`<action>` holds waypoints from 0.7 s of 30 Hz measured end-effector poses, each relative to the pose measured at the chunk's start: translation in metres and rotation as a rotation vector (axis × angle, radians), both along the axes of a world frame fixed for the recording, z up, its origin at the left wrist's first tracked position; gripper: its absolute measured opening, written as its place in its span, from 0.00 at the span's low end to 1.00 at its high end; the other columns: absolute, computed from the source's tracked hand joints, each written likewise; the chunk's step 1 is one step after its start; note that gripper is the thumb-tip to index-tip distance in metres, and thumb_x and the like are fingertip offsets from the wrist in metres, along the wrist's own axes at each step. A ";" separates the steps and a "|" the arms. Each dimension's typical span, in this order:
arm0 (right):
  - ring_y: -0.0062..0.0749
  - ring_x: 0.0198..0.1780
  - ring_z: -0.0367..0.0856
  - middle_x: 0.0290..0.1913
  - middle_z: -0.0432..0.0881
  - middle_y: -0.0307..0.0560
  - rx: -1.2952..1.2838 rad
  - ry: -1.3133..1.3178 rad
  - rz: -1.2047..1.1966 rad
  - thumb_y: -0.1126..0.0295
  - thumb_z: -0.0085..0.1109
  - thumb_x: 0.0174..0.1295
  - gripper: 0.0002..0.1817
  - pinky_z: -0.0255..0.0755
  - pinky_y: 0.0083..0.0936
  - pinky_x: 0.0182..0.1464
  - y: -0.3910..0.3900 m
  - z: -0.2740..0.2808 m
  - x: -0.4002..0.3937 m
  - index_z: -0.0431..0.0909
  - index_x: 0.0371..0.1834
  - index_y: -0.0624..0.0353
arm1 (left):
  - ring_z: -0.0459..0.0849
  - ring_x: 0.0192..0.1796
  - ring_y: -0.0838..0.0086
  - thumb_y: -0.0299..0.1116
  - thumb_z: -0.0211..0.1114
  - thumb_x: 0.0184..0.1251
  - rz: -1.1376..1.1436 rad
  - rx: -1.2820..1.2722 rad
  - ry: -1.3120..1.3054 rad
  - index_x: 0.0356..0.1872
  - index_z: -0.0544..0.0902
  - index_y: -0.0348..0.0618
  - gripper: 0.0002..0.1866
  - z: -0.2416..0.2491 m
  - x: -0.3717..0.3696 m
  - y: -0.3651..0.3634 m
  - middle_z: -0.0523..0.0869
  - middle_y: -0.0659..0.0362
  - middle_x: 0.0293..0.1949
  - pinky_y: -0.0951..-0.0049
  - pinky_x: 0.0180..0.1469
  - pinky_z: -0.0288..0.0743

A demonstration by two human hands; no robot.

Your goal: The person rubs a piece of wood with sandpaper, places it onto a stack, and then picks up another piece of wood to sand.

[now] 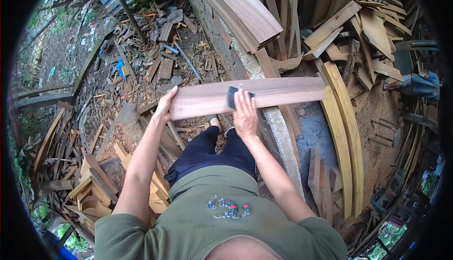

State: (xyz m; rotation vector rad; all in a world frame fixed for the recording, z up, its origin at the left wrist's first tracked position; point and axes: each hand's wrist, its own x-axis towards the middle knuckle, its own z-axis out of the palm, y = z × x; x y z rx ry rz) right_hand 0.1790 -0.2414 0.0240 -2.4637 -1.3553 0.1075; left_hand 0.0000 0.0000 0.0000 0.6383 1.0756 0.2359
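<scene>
A long, slightly curved wooden board (200,100) lies crosswise in front of my body. My left hand (164,104) is closed on its left end, the thumb over the top corner. On the board's upper face, near its middle, my right hand (246,118) presses a dark piece of sandpaper (231,98) under its fingers. Part of the sandpaper is hidden by those fingers. Toward its right end the board passes over a low wall (278,130).
Stacked curved boards (236,10) rest along the wall. Two long yellowish curved beams (347,132) stand right of the board's end. Offcuts (373,33) are heaped at upper right, more wood pieces (96,184) at lower left. Scraps litter the ground around my feet.
</scene>
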 end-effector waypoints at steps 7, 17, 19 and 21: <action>0.45 0.71 0.63 0.69 0.66 0.55 0.132 -0.110 -0.260 0.71 0.45 0.67 0.23 0.54 0.43 0.72 -0.033 -0.048 0.107 0.66 0.66 0.64 | 0.84 0.34 0.75 0.52 0.68 0.61 -0.112 0.233 0.118 0.44 0.82 0.35 0.26 0.001 0.029 0.042 0.85 0.56 0.39 0.74 0.38 0.79; 0.44 0.69 0.66 0.66 0.69 0.56 0.187 0.051 0.145 0.78 0.47 0.61 0.25 0.58 0.42 0.71 0.034 -0.011 0.014 0.68 0.64 0.65 | 0.82 0.40 0.76 0.57 0.65 0.62 -0.197 0.372 0.330 0.49 0.80 0.32 0.33 -0.001 0.030 0.026 0.84 0.56 0.41 0.74 0.45 0.76; 0.44 0.70 0.65 0.67 0.68 0.57 0.142 -0.041 0.110 0.78 0.47 0.62 0.25 0.57 0.41 0.72 0.010 -0.018 0.051 0.67 0.65 0.64 | 0.82 0.40 0.76 0.56 0.65 0.62 -0.202 0.377 0.306 0.50 0.80 0.31 0.33 0.000 0.029 0.030 0.84 0.56 0.41 0.74 0.45 0.76; 0.46 0.70 0.64 0.68 0.66 0.59 0.157 -0.102 -0.121 0.77 0.46 0.64 0.24 0.55 0.41 0.73 -0.028 -0.043 0.098 0.67 0.65 0.64 | 0.83 0.39 0.75 0.55 0.64 0.63 -0.191 0.370 0.267 0.50 0.79 0.29 0.32 0.010 0.032 0.025 0.84 0.54 0.42 0.74 0.44 0.76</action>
